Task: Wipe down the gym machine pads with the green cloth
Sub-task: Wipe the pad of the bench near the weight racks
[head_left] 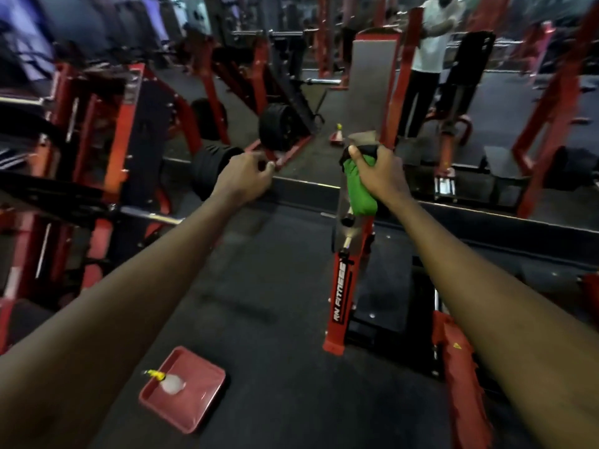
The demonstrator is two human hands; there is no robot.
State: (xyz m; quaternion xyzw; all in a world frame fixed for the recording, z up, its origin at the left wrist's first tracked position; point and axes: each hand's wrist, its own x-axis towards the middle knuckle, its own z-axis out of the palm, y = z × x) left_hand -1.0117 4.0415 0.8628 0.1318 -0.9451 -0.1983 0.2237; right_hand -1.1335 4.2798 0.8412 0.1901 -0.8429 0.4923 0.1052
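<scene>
dark gym floor [275, 286], red tray [194, 408]; right hand [379, 175] grips green cloth [360, 194], left hand [243, 176] loosely curled.

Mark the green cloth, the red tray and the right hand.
green cloth [362, 194], head view, its hanging lower fold
red tray [202, 385], head view, its bare base
right hand [380, 173], head view, back of the hand

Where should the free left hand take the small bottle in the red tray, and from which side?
Grip the bottle round its pale body, beside the yellow spray head, probably from above: the raised rim of the red tray hinders a low sideways reach, and the thin head gives poor hold. The left hand holds nothing; the right hand grips the green cloth.
</scene>
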